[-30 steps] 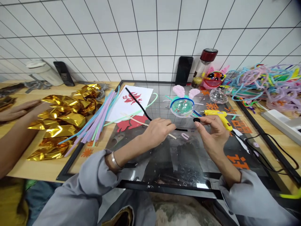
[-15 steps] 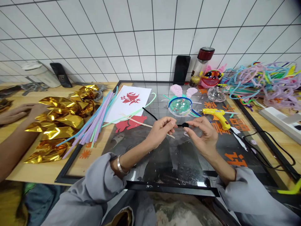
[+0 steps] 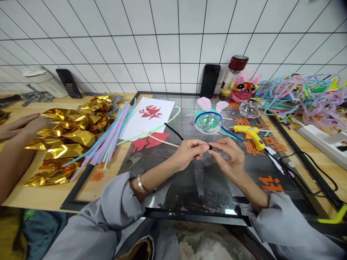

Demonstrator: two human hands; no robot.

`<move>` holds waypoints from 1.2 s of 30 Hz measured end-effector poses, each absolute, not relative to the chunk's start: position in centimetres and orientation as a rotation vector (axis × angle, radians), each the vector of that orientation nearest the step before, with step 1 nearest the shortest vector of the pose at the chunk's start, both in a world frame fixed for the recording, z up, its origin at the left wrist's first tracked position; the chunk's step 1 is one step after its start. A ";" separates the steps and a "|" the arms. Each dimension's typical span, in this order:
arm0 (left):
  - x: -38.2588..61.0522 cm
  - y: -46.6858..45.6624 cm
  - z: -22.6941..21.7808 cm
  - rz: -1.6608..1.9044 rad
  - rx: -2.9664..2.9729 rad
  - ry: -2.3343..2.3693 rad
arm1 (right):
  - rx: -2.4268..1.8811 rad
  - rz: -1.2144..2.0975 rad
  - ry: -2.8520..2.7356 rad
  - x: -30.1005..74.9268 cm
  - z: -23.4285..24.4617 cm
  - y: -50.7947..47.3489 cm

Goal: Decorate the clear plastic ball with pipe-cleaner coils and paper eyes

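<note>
Two hands meet over the glass-topped board (image 3: 211,187). The left hand (image 3: 189,153) and the right hand (image 3: 230,159) are each pinched shut, thumb to forefinger, on the black pipe cleaner (image 3: 173,130), which trails away to the back left (its coiled tip (image 3: 210,147) sits right between the fingertips). Risk, I'd say: springy wire slips the pinch and the coil unwinds, or the tail sweeps the clear ball (image 3: 208,122) behind.
</note>
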State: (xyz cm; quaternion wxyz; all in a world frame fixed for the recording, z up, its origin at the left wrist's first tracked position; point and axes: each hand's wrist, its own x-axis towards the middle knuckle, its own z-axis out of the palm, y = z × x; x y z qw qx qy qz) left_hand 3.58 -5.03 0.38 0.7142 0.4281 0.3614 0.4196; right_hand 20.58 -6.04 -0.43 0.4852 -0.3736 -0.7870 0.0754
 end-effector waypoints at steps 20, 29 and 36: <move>3.6 -5.7 -0.4 1.058 0.973 0.823 | -0.874 0.225 -1.953 20.7 -0.1 -6.2; 3.6 -5.8 -0.4 1.050 1.014 0.838 | -0.874 0.166 -2.039 20.9 -0.2 -6.3; 3.8 -5.9 -0.8 1.058 0.999 0.845 | -0.845 0.076 -2.074 21.1 -0.4 -6.2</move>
